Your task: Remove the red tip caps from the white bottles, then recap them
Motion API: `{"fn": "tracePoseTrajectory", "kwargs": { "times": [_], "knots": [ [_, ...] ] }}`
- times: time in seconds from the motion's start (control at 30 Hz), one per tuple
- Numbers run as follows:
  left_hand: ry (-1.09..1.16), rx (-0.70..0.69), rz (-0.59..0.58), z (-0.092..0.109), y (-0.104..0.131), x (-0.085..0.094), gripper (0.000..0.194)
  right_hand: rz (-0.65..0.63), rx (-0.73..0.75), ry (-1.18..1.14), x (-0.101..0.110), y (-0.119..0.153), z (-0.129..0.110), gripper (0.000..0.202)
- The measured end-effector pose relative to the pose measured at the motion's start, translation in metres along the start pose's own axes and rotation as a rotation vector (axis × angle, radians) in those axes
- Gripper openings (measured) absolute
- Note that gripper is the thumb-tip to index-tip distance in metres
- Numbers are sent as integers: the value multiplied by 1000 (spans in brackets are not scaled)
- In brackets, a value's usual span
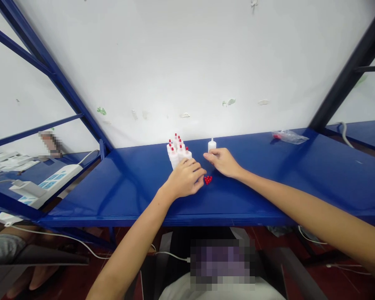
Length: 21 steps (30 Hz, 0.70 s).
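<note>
Loosely curled, my left hand (187, 178) is over the table beside a small pile of red caps (208, 180). Its thumb and index finger look slightly apart, and no held thing shows in it. Just behind it stands a cluster of white squeeze bottles (174, 156) with red tips; the hand hides part of the front ones. My right hand (224, 161) has its thumb and index finger pinched together; anything between them is too small to make out. Behind those fingers, an upright white bottle (211, 144) shows a bare nozzle, its lower part covered by the hand.
A clear plastic bag (290, 136) with something red inside lies at the back right of the blue table (128, 183). Blue frame posts (65, 89) rise at the left. A white power strip (51, 183) and cables lie beyond them, near another person's legs.
</note>
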<state>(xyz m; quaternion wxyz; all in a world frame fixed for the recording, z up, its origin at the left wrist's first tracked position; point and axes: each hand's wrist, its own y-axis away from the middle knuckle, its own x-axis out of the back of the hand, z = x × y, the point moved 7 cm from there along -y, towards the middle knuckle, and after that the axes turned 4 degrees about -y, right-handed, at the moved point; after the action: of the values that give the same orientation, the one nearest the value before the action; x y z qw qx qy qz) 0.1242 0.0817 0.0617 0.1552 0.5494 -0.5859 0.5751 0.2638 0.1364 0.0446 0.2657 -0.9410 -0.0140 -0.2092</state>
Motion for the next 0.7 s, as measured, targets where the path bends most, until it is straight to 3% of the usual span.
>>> {"fn": "tracePoseTrajectory", "kwargs": {
  "times": [0.13, 0.27, 0.43, 0.6, 0.7],
  "knots": [
    [-53, -28, -150, 11, 3, -14, 27, 84, 15, -61, 9, 1, -2, 38],
    [-45, -41, -229, 13, 2, -20, 30, 51, -18, -128, 6, 0, 3, 36],
    [-20, -27, -247, 12, 2, -22, 30, -48, -17, -137, -6, 1, 2, 33],
    [14, -20, -245, 8, 3, -25, 28, -83, -224, -296, -12, 2, 17, 39],
    [39, -10, -243, 6, 3, -25, 27, -75, -265, -390, -13, 2, 22, 38]
  ]
}}
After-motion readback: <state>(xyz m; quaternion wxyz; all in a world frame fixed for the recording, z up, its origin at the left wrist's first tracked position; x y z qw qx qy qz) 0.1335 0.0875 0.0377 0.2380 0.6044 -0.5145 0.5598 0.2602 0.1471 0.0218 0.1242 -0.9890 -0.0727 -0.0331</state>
